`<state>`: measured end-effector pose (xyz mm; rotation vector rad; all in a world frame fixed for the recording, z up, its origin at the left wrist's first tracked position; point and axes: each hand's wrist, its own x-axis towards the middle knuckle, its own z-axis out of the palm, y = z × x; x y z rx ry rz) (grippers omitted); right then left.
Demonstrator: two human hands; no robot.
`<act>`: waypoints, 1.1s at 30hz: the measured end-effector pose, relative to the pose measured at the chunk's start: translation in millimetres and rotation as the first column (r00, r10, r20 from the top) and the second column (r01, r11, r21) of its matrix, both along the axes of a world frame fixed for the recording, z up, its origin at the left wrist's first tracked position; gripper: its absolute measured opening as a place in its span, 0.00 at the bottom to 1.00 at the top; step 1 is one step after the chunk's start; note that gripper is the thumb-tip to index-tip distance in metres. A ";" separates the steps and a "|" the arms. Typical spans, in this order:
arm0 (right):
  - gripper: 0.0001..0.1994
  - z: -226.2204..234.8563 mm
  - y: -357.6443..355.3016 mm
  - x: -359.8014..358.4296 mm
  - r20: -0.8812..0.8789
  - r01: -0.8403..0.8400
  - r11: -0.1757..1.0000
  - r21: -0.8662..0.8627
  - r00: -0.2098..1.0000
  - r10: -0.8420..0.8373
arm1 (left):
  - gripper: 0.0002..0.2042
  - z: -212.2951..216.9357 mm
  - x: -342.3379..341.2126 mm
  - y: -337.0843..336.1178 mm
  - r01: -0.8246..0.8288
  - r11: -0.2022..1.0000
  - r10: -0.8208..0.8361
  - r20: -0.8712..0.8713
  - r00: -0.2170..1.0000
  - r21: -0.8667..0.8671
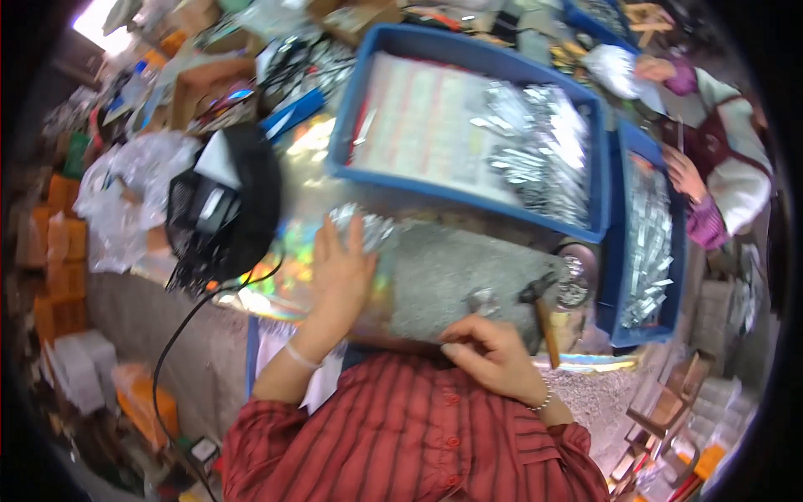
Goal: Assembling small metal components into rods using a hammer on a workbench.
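Observation:
My left hand [341, 272] reaches forward with its fingers stretched out. Its fingertips touch a small heap of shiny silver metal pieces [372, 230] on the reflective tabletop. My right hand [493, 356] is at the front edge of a grey slab [443, 272], fingers curled and thumb drawn in. Whatever it may hold is too small to make out. A few small shiny pieces [483, 301] lie on the slab just beyond that hand. To its right rests a hammer [545, 322] with a dark head and wooden handle.
A large blue tray [468, 197] holds white sheets and silver metal strips. Beside it stand a round tin [575, 284] of small parts and a second blue tray [611, 293], where another person [719, 159] works. A black fan-like device [251, 192] trails a cable [180, 335] at left.

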<state>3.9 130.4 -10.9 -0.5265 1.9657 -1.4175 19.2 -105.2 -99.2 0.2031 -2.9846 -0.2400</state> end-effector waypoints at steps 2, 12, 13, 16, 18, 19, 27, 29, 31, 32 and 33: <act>0.08 -4.3 3.3 1.8 -0.038 -0.003 0.999 -0.054 0.999 0.000 | 0.28 -1.5 1.2 -6.1 0.024 0.996 -0.021 0.029 0.999 -0.090; 0.07 -6.5 15.9 6.0 -0.046 -0.072 0.987 -0.142 0.997 0.066 | 0.14 -5.0 -34.2 -29.1 -0.027 0.978 0.017 -0.050 0.999 -0.205; 0.07 -9.4 16.5 7.3 -0.089 -0.066 0.987 -0.144 0.995 0.054 | 0.14 -6.6 -36.2 -32.9 -0.041 0.976 0.032 -0.042 0.999 -0.214; 0.07 1.2 17.4 6.9 -0.046 -0.094 0.994 -0.063 0.995 0.091 | 0.09 -2.7 -38.6 -46.1 -0.001 0.990 -0.002 -0.021 1.000 -0.139; 0.06 1.2 20.9 12.3 -0.065 -0.024 0.996 -0.085 0.998 0.019 | 0.10 -5.9 -46.7 -48.2 0.088 0.988 -0.094 -0.046 0.994 -0.125; 0.06 1.3 20.4 13.2 -0.039 -0.017 0.997 -0.076 0.999 0.014 | 0.09 -6.0 -49.3 -49.0 0.066 0.987 -0.068 -0.008 0.998 -0.146; 0.07 2.8 17.8 19.8 -0.038 -0.056 0.997 -0.045 0.998 0.054 | 0.08 0.5 -32.3 -62.0 0.138 0.990 -0.136 -0.079 0.988 0.020; 0.07 2.2 15.8 21.0 -0.067 -0.062 0.998 -0.019 0.996 0.060 | 0.09 3.3 -27.4 -62.0 0.162 0.985 -0.155 -0.115 0.981 0.059; 0.07 2.1 14.1 20.4 -0.060 -0.080 0.997 -0.006 0.995 0.079 | 0.13 6.2 -20.8 -64.3 0.141 0.969 -0.127 -0.082 0.989 0.202; 0.07 1.8 12.4 19.0 -0.045 -0.101 0.995 0.011 0.994 0.102 | 0.13 9.6 -18.9 -65.3 0.142 0.970 -0.127 -0.087 0.988 0.198; 0.07 0.5 11.0 18.7 -0.045 -0.102 0.995 0.011 0.994 0.103 | 0.16 15.8 -15.1 -63.7 0.136 0.954 -0.116 -0.090 0.989 0.269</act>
